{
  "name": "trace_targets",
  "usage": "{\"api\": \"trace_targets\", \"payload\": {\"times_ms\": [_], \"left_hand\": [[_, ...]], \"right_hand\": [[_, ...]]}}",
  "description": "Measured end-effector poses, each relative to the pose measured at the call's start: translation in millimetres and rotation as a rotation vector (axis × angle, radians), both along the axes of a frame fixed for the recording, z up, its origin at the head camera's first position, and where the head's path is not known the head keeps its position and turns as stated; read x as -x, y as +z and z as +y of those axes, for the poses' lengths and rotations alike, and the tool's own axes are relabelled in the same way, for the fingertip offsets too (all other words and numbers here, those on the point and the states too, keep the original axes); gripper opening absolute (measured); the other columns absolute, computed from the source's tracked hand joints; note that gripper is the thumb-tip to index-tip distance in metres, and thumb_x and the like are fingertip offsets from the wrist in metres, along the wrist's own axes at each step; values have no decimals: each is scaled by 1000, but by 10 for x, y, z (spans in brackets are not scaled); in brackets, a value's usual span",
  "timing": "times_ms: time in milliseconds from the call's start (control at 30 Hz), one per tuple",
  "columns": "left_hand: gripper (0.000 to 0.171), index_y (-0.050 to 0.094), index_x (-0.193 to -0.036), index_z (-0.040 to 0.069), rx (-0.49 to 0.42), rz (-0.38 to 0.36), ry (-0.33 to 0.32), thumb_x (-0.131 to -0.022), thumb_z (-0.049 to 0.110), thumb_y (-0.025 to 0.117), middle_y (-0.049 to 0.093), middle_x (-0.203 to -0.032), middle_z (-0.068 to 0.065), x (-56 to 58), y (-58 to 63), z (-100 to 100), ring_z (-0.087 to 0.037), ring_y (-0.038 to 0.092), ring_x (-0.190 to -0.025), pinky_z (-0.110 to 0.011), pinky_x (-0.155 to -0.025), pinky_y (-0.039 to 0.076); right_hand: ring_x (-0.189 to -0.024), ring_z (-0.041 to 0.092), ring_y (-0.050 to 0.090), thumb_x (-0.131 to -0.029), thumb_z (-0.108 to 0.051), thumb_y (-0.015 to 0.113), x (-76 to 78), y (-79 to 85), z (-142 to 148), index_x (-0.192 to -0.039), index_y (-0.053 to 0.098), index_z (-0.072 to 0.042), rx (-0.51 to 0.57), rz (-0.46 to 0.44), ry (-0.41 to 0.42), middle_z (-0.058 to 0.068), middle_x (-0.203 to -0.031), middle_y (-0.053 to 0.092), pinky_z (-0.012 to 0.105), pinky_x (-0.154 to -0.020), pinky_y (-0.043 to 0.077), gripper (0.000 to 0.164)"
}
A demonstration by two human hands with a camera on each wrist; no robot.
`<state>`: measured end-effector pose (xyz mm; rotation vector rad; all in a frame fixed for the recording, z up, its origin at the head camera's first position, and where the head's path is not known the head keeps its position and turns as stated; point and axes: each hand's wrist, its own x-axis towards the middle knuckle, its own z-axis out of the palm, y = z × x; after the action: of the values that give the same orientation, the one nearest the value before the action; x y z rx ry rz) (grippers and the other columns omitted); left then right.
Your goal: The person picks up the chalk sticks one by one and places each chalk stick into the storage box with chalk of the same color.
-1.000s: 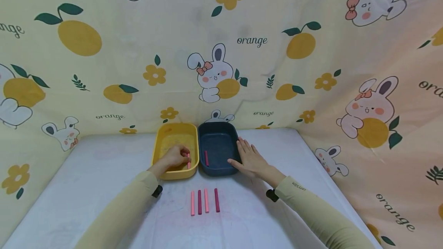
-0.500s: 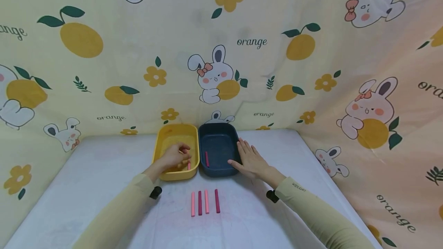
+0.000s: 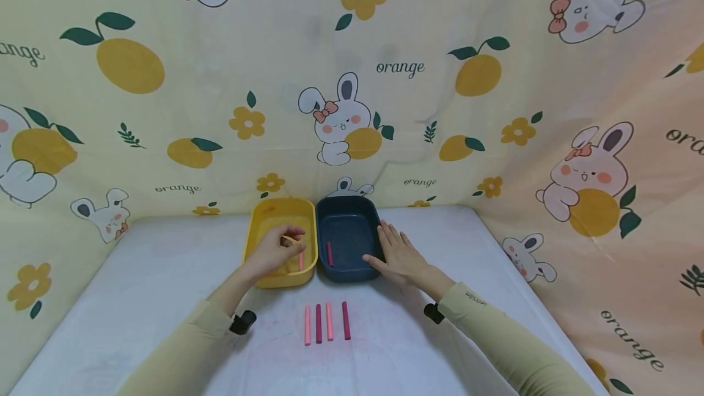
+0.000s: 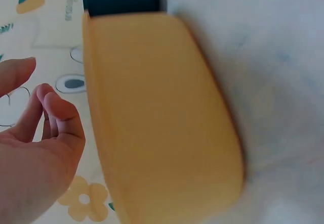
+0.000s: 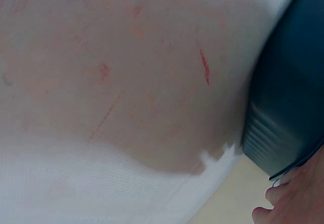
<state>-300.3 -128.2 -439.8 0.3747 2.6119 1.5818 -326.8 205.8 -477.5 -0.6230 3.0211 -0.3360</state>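
Observation:
My left hand (image 3: 277, 250) is over the yellow bin (image 3: 255, 212) with its fingers loosely bent. In the left wrist view the thumb stands apart from the fingers (image 4: 61, 107) and nothing is between them. Below that hand a light pink crayon-like stick (image 3: 300, 261) lies in the yellow bin. My right hand (image 3: 404, 258) rests with straight fingers against the right rim of the dark blue bin (image 3: 352, 203). Inside the blue bin is one dark pink stick (image 3: 330, 253). The right wrist view shows only part of the right hand (image 5: 298, 196), at the blue bin's edge.
Several sticks, light pink (image 3: 307, 326) and dark pink (image 3: 346, 321), lie in a row on the white tablecloth (image 3: 275, 353) in front of the bins. Both bins stand side by side near a printed backdrop (image 3: 407, 121). Reddish marks (image 5: 205, 67) stain the cloth.
My left hand has let go of the light pink stick, which stays in the yellow bin, and has lifted slightly off it. The right hand has kept its place.

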Motion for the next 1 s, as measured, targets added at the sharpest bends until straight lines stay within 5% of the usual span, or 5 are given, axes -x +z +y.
{"api": "trace_targets", "payload": {"times_ms": [367,667,1000], "left_hand": [[31,64,-129,4,-107,57,61,-101,17,69,64,-120,-12,-386,-98,42,-25,60,-99,-23,-80,52],[27,63,-126,4,-185,74,26,-99,4,67,63,-119,-11,-720,-166,111,-23,56,-98,-20,-80,49],[27,63,-122,7,4,108,-108,-96,4,70,61,-114,-13,-906,-378,118,-15,54,-86,-22,-74,48]], "right_hand": [[-160,34,8,-101,-73,35,2,11,3,-165,12,0,-7,5,2,15,-174,5,54,-127,10,100],[-160,35,8,-101,-72,38,-9,18,-6,-165,13,0,10,-4,0,15,-174,5,56,-126,11,99],[-160,34,7,-101,-74,35,-21,26,0,-165,11,0,-8,-8,-4,15,-174,4,55,-127,11,101]]}}
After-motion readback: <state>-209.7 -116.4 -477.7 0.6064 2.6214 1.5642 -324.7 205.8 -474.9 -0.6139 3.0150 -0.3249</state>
